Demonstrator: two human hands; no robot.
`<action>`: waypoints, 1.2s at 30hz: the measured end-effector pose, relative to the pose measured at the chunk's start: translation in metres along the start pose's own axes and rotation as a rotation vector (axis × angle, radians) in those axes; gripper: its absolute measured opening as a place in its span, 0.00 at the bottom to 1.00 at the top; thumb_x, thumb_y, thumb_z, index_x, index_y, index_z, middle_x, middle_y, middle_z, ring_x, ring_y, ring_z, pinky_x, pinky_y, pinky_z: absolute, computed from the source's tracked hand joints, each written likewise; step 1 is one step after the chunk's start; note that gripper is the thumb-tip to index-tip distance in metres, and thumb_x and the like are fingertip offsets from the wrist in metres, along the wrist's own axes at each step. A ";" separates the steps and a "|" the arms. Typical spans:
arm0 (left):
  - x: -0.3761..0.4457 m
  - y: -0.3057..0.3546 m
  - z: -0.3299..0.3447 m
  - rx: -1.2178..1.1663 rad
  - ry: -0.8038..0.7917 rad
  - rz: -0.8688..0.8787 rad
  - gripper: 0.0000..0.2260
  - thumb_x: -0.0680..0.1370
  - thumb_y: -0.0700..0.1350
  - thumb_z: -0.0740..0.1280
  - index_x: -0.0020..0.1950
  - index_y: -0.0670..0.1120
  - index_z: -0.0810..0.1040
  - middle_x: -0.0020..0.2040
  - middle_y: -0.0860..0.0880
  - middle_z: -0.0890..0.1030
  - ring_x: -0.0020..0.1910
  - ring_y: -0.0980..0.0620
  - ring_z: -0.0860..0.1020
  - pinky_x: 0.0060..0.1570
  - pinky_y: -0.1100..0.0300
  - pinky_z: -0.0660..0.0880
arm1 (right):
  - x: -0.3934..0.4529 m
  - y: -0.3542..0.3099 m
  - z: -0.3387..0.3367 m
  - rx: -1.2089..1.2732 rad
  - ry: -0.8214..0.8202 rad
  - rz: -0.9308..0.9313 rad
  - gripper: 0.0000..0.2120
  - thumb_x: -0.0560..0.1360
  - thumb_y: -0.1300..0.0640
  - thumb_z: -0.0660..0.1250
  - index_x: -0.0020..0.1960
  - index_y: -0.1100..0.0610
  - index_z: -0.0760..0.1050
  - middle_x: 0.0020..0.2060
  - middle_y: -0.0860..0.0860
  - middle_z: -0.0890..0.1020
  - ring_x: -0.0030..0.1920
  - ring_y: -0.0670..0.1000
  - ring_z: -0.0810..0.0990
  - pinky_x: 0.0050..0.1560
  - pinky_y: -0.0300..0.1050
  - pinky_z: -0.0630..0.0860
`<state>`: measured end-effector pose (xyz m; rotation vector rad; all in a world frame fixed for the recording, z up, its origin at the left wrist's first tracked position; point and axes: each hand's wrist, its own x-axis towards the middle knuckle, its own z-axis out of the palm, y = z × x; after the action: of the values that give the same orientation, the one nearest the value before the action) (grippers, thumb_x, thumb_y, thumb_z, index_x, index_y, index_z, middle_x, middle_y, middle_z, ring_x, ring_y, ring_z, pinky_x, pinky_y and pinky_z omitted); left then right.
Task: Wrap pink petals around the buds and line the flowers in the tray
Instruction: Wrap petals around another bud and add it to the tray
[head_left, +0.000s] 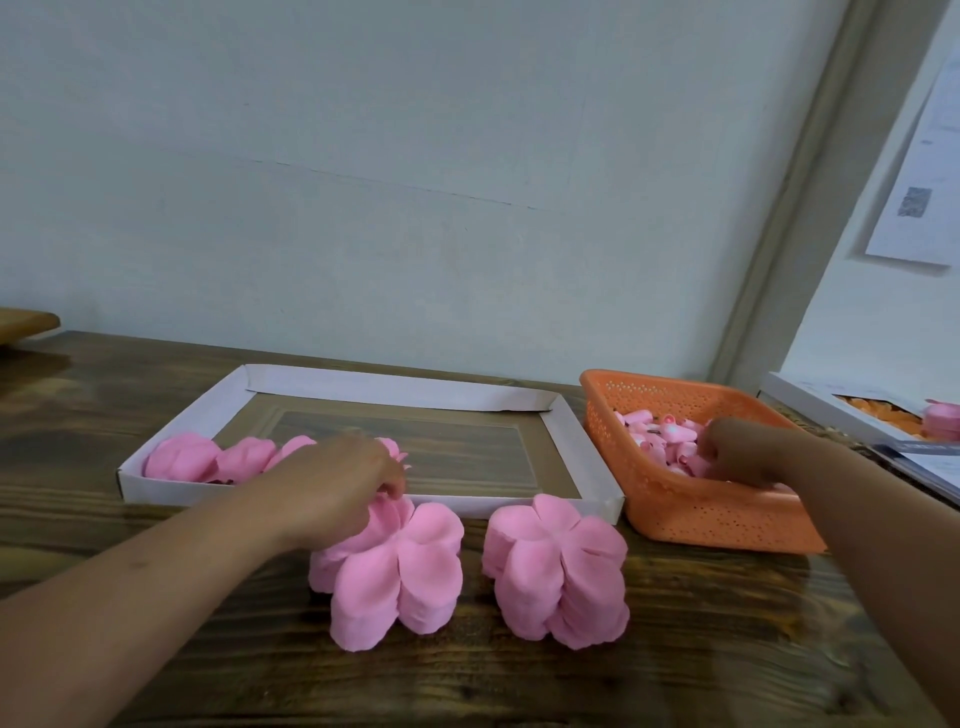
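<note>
**Step in hand: take one petal sheet and one bud**

My left hand (343, 478) rests on top of the left petal stack (395, 566), fingertips curled down onto the uppermost sheet at its far edge, beside the near wall of the tray (395, 387). I appear to pinch the top layer, though the fingers hide the contact, so I cannot tell whether one sheet or several are caught. My right hand (743, 452) is inside the orange basket (717, 519), fingers curled down among the pink buds (660, 441); whether a bud is already gripped cannot be seen.

Procedure, as I judge it:
1. Lift only the top sheet. Slide the fingertips to separate it from the layer beneath before raising it; the sheets look thin and likely to cling.
2. Take a single bud and clear the basket wall before moving.
3. Bring both to the bare table (260, 675) in front of me to wrap.

Positions: the second petal stack (558, 566) stands untouched just right of the first, between my hands. Finished flowers (182, 460) lie in a row along the tray's left end, just beyond my left hand; the tray's right part shows only its floor, so the next flower belongs beside the row's right end.
</note>
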<state>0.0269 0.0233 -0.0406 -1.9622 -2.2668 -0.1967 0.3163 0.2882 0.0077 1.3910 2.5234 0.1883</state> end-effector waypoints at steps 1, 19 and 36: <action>0.001 -0.001 0.001 0.006 0.012 0.008 0.11 0.79 0.42 0.61 0.57 0.53 0.79 0.46 0.60 0.75 0.44 0.61 0.74 0.38 0.77 0.66 | 0.001 0.001 0.001 0.066 0.051 0.008 0.10 0.78 0.55 0.61 0.41 0.58 0.76 0.38 0.52 0.78 0.37 0.47 0.72 0.40 0.38 0.69; 0.004 -0.002 -0.013 -0.627 -0.019 -0.135 0.11 0.74 0.39 0.72 0.32 0.48 0.79 0.23 0.60 0.77 0.24 0.67 0.73 0.28 0.75 0.67 | -0.019 -0.021 -0.008 0.977 0.663 -0.150 0.13 0.78 0.51 0.63 0.39 0.57 0.78 0.32 0.54 0.81 0.37 0.59 0.81 0.42 0.55 0.80; -0.013 0.015 -0.019 -0.295 -0.135 0.088 0.09 0.71 0.58 0.70 0.48 0.58 0.80 0.47 0.61 0.76 0.45 0.62 0.74 0.44 0.67 0.72 | -0.054 -0.087 -0.022 1.094 0.653 -0.395 0.06 0.75 0.61 0.66 0.40 0.58 0.78 0.28 0.46 0.80 0.28 0.41 0.77 0.25 0.29 0.69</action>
<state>0.0443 0.0089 -0.0242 -2.2785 -2.3405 -0.4225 0.2675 0.1960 0.0174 1.1224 3.6087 -1.1497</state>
